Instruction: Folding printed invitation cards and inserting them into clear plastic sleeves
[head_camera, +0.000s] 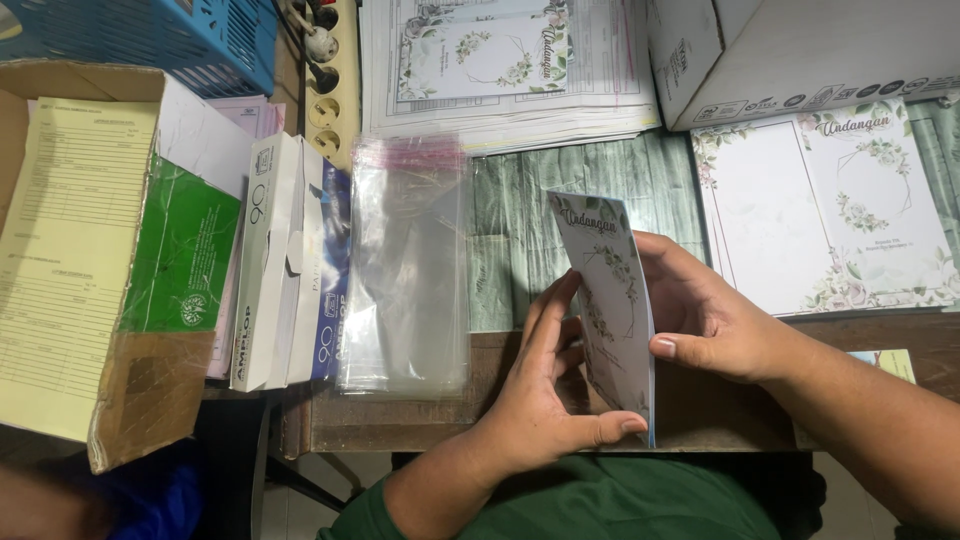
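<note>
You have one view only: head-worn camera, looking steeply down and forward over the table. It sits close, your forearms entering from the bottom edge, your lap just visible below. Far table edge is cropped at top.

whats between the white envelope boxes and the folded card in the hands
In the head view, a stack of clear plastic sleeves lies between the white envelope boxes and the folded card.
</note>
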